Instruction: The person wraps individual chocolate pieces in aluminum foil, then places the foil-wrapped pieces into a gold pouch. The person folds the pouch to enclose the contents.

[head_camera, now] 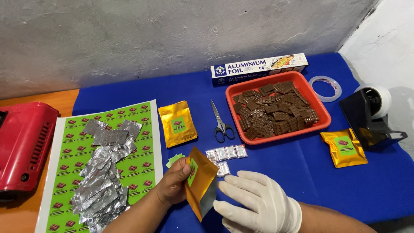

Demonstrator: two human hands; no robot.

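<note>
Two hands: bare left hand (172,183), gloved right hand (258,203)
Left fingers: clamped on gold pouch (200,183)
Right fingers: apart, beside pouch
Nearby: small packets (226,153) on blue counter (302,172)

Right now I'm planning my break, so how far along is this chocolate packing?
Early, it seems. Done: one filled gold pouch lies beside the tape dispenser. In hand: the left hand holds an open gold pouch, and the gloved right hand is just beside it. Left: a full red tray of chocolate pieces, a stack of empty pouches and a pile of foil pieces.
</note>
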